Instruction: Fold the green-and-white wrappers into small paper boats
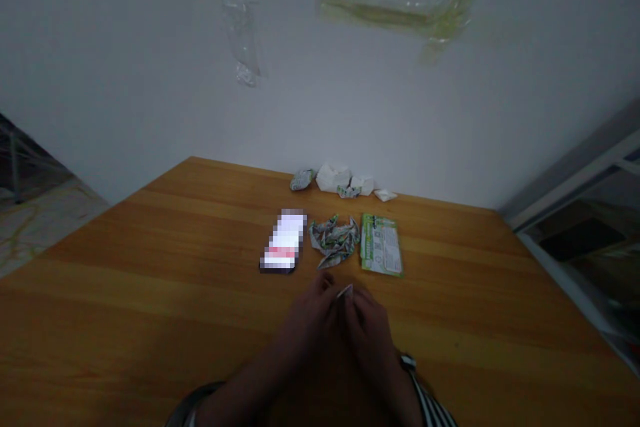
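Note:
My left hand (315, 303) and my right hand (369, 320) meet low in the middle of the view, above the near part of the table. Between their fingertips is a small folded piece of paper (346, 291), pale, with a pointed corner showing. Fingers of both hands are closed on it; most of the paper is hidden. Just beyond the hands lies a crumpled, folded printed paper (334, 240). To its right is a flat green-and-white printed packet (382, 245). A phone (284, 240) with a lit, blurred screen rests to its left.
Along the table's far edge sit a crumpled printed paper ball (302, 179), white crumpled tissues (333, 177) and a small folded white paper (385, 195). The wooden table (150, 267) meets a white wall (310, 107) bearing tape. A shelf frame (575, 193) stands at right.

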Demonstrator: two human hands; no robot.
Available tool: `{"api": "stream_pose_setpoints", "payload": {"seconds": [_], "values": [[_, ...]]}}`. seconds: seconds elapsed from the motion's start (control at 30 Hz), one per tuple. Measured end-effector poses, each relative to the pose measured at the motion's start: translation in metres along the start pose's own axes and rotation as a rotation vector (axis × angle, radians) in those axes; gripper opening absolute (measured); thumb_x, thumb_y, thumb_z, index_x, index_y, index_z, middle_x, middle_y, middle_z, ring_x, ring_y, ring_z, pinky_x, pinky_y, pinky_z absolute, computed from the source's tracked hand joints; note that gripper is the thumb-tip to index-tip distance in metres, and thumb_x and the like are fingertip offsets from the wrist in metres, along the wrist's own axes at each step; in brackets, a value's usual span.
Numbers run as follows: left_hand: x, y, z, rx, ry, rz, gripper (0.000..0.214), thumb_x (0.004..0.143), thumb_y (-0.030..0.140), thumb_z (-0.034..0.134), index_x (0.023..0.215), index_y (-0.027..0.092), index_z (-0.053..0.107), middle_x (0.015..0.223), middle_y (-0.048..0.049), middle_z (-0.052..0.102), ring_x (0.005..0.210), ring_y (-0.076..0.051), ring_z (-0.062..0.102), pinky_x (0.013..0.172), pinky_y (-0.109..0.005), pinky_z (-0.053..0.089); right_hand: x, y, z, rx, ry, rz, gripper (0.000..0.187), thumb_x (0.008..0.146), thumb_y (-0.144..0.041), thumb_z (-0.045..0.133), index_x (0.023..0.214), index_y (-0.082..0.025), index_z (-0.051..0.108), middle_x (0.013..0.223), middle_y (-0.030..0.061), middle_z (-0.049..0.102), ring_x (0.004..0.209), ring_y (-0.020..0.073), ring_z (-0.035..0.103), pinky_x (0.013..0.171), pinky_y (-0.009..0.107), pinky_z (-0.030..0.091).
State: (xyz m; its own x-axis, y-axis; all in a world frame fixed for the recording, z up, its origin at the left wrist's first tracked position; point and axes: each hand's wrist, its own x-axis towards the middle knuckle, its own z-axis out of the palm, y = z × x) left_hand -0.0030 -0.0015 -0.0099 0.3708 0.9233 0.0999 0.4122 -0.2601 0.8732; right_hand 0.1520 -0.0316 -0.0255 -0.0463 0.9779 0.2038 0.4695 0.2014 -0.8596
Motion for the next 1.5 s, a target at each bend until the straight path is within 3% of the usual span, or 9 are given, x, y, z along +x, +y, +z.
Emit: {"api": "stream_pose_setpoints", "payload": {"seconds": [0.17,0.3,0.43,0.6,0.77,0.9,1.1,1.33,1.5], "values": [[0.007,-0.009,-0.004,-0.280,-0.088,-0.128,0.023,0.085,0.030,0.056,0.083,0.016,0.074,0.072,-0.0048,0.066,0.067,-0.020,0.058,0.065,-0.028,0.047,0.005,0.011,-0.001,0.221,0.081,0.140,0.024,0.087,-0.039,0.058,0.082,-0.018,0.068,0.072,0.0039,0.068,0.065,0.0183,0.062,0.059,0.026,0.047],[0.008,-0.011,-0.008,-0.595,-0.245,-0.275,0.047,0.082,0.043,0.062,0.122,0.019,0.060,0.083,-0.0049,0.071,0.061,-0.018,0.061,0.056,-0.028,0.049,0.010,0.014,-0.004,0.520,0.065,0.211,0.039,0.080,-0.043,0.067,0.112,-0.019,0.066,0.088,0.0069,0.074,0.075,0.0216,0.069,0.068,0.031,0.055],[0.007,-0.010,-0.008,-0.645,-0.258,-0.357,0.044,0.087,0.053,0.050,0.097,0.015,0.069,0.077,-0.0047,0.071,0.069,-0.020,0.063,0.065,-0.030,0.050,0.013,0.014,-0.012,0.607,-0.090,0.199,0.034,0.082,-0.043,0.066,0.109,-0.023,0.071,0.111,0.0084,0.073,0.098,0.0251,0.068,0.086,0.038,0.052],[0.010,-0.011,-0.010,-0.471,-0.169,-0.238,0.038,0.086,0.050,0.055,0.101,0.018,0.069,0.098,-0.0035,0.072,0.093,-0.022,0.061,0.085,-0.030,0.046,0.014,0.015,-0.018,0.574,-0.166,0.173,0.030,0.082,-0.043,0.066,0.107,-0.027,0.073,0.112,0.0066,0.073,0.102,0.0254,0.067,0.091,0.041,0.051],[0.012,-0.015,-0.011,-0.469,-0.204,-0.282,0.040,0.083,0.052,0.056,0.090,0.015,0.070,0.076,-0.0010,0.069,0.072,-0.018,0.060,0.069,-0.028,0.047,0.012,0.020,-0.017,0.537,-0.217,0.131,0.031,0.083,-0.038,0.067,0.111,-0.028,0.071,0.110,0.0064,0.072,0.097,0.0238,0.067,0.086,0.038,0.052],[0.013,-0.023,-0.008,-0.462,-0.153,-0.264,0.035,0.082,0.046,0.059,0.084,0.013,0.072,0.078,-0.0032,0.069,0.075,-0.020,0.059,0.069,-0.029,0.044,0.013,0.015,-0.020,0.277,-0.245,0.010,0.044,0.075,-0.027,0.075,0.118,-0.026,0.067,0.106,0.0079,0.065,0.093,0.0231,0.063,0.080,0.035,0.053],[0.011,-0.030,-0.002,-0.577,-0.094,-0.237,0.042,0.082,0.039,0.061,0.118,0.017,0.056,0.081,-0.0020,0.068,0.070,-0.018,0.060,0.062,-0.027,0.044,0.013,0.016,-0.022,0.058,-0.264,-0.133,0.064,0.064,-0.021,0.083,0.125,-0.027,0.062,0.118,0.0095,0.062,0.108,0.0260,0.057,0.093,0.040,0.048],[0.011,-0.035,-0.003,-0.614,-0.086,-0.204,0.022,0.081,0.034,0.064,0.094,0.017,0.069,0.091,-0.0047,0.070,0.087,-0.021,0.061,0.078,-0.030,0.045,0.012,0.022,-0.025,0.006,-0.203,-0.131,0.036,0.078,-0.020,0.072,0.113,-0.027,0.070,0.110,0.0094,0.070,0.099,0.0242,0.065,0.085,0.038,0.053],[0.012,-0.036,-0.002,-0.613,-0.076,-0.241,0.027,0.077,0.038,0.067,0.094,0.017,0.072,0.095,-0.0073,0.072,0.089,-0.024,0.064,0.082,-0.036,0.046,0.011,0.024,-0.027,-0.085,-0.211,-0.184,0.053,0.067,-0.023,0.082,0.117,-0.028,0.067,0.115,0.0095,0.070,0.104,0.0277,0.063,0.088,0.042,0.052]]}}
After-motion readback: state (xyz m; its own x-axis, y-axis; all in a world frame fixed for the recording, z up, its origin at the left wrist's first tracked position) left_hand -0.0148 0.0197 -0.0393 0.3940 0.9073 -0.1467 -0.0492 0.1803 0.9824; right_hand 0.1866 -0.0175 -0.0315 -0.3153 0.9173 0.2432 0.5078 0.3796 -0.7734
